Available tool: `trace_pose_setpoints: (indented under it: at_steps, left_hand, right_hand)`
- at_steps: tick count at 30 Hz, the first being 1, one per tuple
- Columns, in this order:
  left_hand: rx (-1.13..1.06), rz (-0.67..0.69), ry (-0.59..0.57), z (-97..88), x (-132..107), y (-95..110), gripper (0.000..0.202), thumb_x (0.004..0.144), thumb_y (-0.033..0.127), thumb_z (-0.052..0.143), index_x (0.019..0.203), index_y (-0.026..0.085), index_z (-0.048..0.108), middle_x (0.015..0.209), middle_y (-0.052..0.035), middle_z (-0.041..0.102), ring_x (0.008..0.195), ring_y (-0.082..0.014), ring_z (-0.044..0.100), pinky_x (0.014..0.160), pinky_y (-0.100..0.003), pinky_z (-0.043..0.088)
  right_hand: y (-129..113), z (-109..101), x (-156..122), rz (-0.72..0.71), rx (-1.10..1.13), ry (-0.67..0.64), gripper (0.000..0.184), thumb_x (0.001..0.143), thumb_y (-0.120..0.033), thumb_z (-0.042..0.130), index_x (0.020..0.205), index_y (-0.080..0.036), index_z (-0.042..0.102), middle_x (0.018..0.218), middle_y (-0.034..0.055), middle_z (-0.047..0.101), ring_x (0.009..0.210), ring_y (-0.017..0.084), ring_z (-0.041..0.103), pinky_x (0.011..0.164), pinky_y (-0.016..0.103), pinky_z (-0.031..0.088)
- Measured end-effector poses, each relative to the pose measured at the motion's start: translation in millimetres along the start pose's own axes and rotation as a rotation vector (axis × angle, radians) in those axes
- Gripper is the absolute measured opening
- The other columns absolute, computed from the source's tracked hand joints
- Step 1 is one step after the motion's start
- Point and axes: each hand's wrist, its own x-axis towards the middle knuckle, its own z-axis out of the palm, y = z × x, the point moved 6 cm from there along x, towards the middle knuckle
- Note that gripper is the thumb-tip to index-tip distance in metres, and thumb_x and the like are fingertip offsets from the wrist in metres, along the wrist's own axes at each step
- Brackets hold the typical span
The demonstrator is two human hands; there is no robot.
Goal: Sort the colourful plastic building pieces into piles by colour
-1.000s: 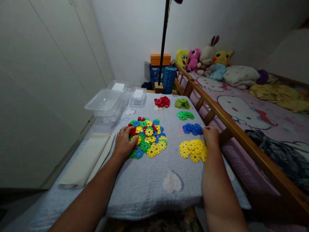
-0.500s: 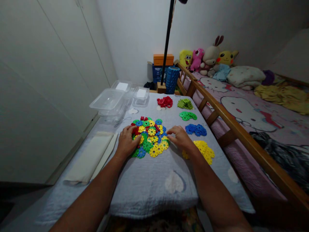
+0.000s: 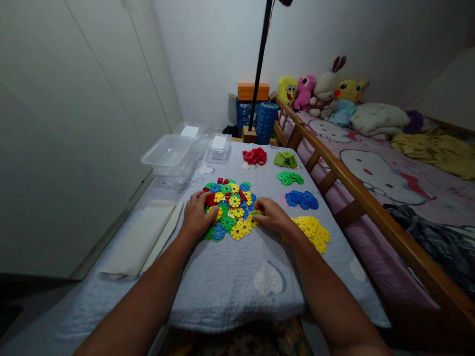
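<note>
A mixed pile of notched plastic discs in yellow, green, blue and red lies in the middle of the cloth-covered table. Against its left edge rests my left hand, fingers apart and thumb touching the discs, holding none up. At the right edge, my right hand pinches a yellow disc between thumb and fingers. Sorted heaps stand to the right: yellow discs partly behind my right forearm, blue discs, green discs, light green discs and red pieces.
Clear plastic containers stand at the back left, with a smaller lidded box beside them. A folded beige cloth lies left. A wooden bed rail runs along the right side. Behind the table rises a black pole.
My right hand has shifted slightly down and its fingers have closed on a yellow disc at the pile's edge. My left hand stays nearly still. The view has shifted a little.
</note>
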Motion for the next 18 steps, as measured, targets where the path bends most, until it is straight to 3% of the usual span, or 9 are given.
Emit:
trace_pose_setpoints:
  at_steps: [8,13,18]
  left_hand:
    - [-0.011,0.006,0.006,-0.4,-0.1,-0.8,0.045,0.084,0.044,0.061,0.124,0.023,0.064,0.133,-0.0116,0.058,0.13,-0.0326,0.054,0.115,-0.052,0.042]
    - [-0.003,0.006,-0.006,-0.4,0.5,-0.2,0.045,0.084,0.043,0.061,0.125,0.023,0.064,0.134,-0.0122,0.059,0.129,-0.033,0.054,0.114,-0.052,0.043]
    - [-0.007,0.006,0.008,0.0,0.3,-0.5,0.045,0.084,0.043,0.061,0.124,0.024,0.064,0.133,-0.0113,0.059,0.128,-0.0324,0.055,0.114,-0.051,0.043]
  right_hand:
    - [2.5,5.0,1.4,0.054,0.217,0.065,0.012,0.075,-0.024,0.067,0.08,-0.021,0.056,0.073,-0.0057,0.056,0.068,0.013,0.049,0.063,0.024,0.036]
    - [1.0,2.6,4.1,0.021,0.207,0.131,0.009,0.076,-0.023,0.064,0.083,-0.021,0.059,0.078,-0.0038,0.059,0.073,0.015,0.054,0.069,0.026,0.04]
    - [1.8,1.4,5.8,-0.017,0.14,0.163,0.018,0.072,-0.014,0.064,0.088,-0.022,0.063,0.086,-0.0007,0.063,0.085,0.018,0.056,0.08,0.03,0.043]
